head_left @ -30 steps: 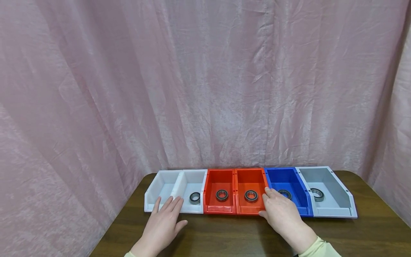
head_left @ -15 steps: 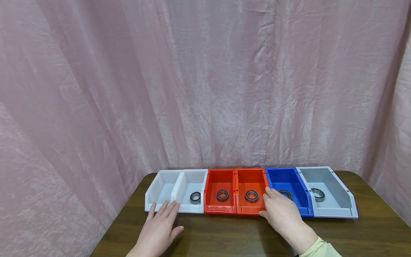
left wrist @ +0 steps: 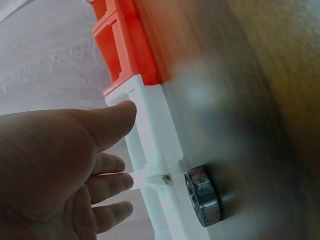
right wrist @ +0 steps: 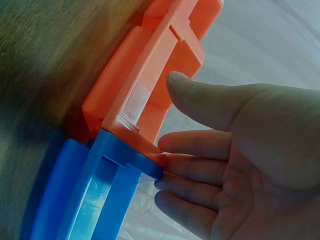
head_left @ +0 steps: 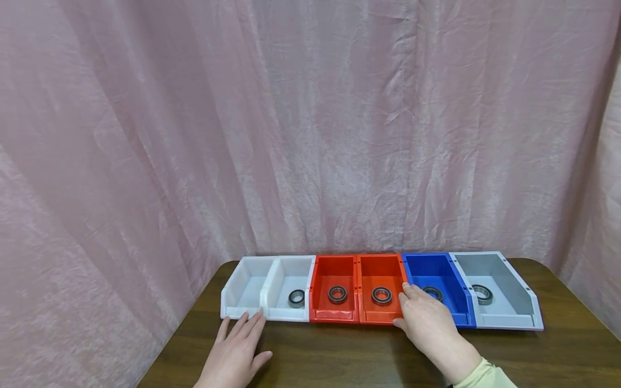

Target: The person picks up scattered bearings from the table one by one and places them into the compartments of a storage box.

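Observation:
Fingers spread, my left hand (head_left: pixel 234 353) is at the front edge of the two white bins (head_left: pixel 286 314). Whether its fingertips touch them I cannot tell. In the left wrist view a ball bearing (left wrist: pixel 204 196) stands on its rim on the table before the white bins; the head view does not show it. My right hand (head_left: pixel 432 327) has its fingers, fairly straight, at the shared rim of the orange-red bin (head_left: pixel 380 319) and the blue bin (head_left: pixel 463 320). It holds nothing. Single bearings lie in the right white bin, both red bins, the blue bin and the grey bin.
The bins stand side by side along the back of the wooden table (head_left: pixel 330 358). At the right end is the grey bin (head_left: pixel 509 322). No bearing shows in the leftmost white bin (head_left: pixel 248 293). A pink curtain (head_left: pixel 310 134) hangs close behind the row.
My left hand has drawn back toward me and a little left, from over the white bins to their front edge. The right hand stays at the red and blue rims.

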Available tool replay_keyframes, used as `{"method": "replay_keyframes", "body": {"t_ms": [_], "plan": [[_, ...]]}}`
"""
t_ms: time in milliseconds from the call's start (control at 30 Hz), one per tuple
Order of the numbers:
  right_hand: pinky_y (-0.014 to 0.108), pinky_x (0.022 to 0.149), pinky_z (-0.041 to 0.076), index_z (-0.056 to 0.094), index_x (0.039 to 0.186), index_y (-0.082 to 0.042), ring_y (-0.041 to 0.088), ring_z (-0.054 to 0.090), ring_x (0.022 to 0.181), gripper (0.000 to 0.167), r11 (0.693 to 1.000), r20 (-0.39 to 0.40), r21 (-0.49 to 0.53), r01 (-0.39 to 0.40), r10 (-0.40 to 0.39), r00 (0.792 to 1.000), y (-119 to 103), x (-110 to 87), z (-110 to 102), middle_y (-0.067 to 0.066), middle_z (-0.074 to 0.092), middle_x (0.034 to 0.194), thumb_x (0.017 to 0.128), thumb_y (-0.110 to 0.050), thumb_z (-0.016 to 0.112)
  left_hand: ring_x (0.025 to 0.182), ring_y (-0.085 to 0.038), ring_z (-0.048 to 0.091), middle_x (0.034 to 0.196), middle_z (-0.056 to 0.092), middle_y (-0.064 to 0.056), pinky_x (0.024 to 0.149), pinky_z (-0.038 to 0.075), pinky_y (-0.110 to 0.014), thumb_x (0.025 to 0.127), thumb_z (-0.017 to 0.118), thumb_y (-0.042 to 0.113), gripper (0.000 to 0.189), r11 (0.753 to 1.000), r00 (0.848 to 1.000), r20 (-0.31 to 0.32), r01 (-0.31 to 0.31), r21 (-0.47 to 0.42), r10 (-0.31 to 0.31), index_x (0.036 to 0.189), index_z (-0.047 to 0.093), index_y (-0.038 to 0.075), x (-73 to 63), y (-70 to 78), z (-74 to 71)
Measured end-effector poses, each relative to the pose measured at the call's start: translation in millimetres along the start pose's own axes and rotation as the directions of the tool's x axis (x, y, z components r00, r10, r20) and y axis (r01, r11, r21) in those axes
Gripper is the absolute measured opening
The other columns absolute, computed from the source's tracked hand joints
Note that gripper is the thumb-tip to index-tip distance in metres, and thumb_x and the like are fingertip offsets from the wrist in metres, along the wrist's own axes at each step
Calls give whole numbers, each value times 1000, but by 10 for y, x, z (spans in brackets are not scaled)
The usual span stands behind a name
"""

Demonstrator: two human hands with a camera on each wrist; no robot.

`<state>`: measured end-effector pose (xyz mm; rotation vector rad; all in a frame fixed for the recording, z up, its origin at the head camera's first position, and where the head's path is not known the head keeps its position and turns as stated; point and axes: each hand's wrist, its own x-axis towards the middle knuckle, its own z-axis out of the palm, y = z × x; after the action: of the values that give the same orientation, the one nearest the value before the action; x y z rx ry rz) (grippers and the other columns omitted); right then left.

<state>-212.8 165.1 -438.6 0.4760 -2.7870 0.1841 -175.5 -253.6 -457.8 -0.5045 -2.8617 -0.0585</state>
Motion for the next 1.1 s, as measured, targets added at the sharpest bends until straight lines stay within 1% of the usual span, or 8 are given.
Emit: {"method": "replay_keyframes", "body": {"t_ms": [167,267,567,900,1100], "plan": [[57,108,56,76,122,7,46,67,131,53,1000,7,9,-5,5,1000,0,0,-9,28,70,139,88,-32,94,148,-41,55,157,63,-13,123,31,-72,95,85,45,76,1000,999,-32,-7,18,8,154,62,2,-53,-26,19],[57,108,56,76,122,7,46,67,131,54,1000,6,9,-4,3,1000,2,-2,-8,28,70,139,88,-31,94,147,-41,55,157,63,-13,122,32,-72,95,85,45,75,1000,999,-34,-3,20,4,153,62,2,-89,-47,23],[58,109,55,76,123,7,47,66,131,54,1000,24,3,-6,6,1000,-3,6,-9,29,69,140,89,-32,93,148,-41,54,157,63,-13,123,30,-74,96,84,47,73,998,997,48,59,0,-59,152,63,4,-166,-144,37],[58,108,56,76,122,7,47,67,131,53,1000,20,0,-1,1,1000,-9,9,-23,29,69,140,89,-31,93,147,-43,54,156,62,-15,122,29,-75,96,85,46,73,996,992,93,92,-18,-90,151,63,4,-235,-234,51],[60,108,56,75,124,7,48,66,131,55,1000,40,-3,-5,6,999,5,14,-28,30,68,141,90,-32,93,147,-45,54,155,63,-16,121,29,-76,96,85,46,72,994,989,110,106,-23,-103,150,64,4,-260,-272,76]]}}
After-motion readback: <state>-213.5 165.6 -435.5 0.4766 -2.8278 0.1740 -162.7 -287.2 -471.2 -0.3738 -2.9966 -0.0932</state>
